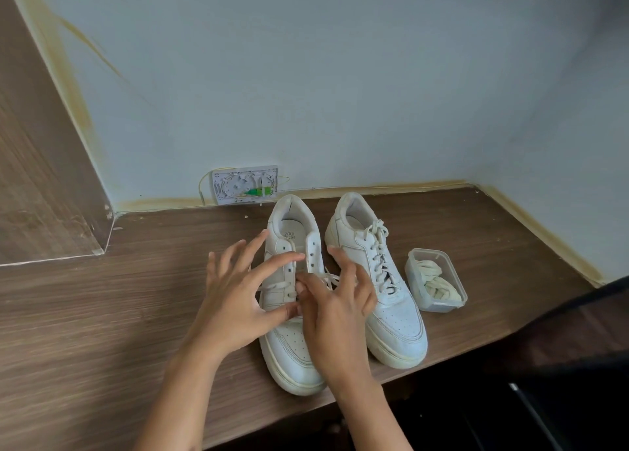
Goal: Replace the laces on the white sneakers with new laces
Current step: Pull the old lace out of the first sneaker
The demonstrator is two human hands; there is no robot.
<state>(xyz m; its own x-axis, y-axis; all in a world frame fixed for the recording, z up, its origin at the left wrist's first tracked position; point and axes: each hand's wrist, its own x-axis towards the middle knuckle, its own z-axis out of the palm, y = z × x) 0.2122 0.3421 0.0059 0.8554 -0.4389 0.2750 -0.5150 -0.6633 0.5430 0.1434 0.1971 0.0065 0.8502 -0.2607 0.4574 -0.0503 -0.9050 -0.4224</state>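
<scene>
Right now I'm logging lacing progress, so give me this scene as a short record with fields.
surface: wooden table
left shoe: upper eyelets empty, lace only in lower rows
right shoe: fully laced
left hand: over left shoe, thumb at the lace
right hand: fingers at the lace mid-shoe
tub: right of the shoes, open, holds bundled laces
wall box: behind the shoes, cover off
stage: left shoe partly unlaced

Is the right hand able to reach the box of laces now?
Probably yes: the right hand is at the left sneaker; only the low right sneaker lies before the box.
</scene>
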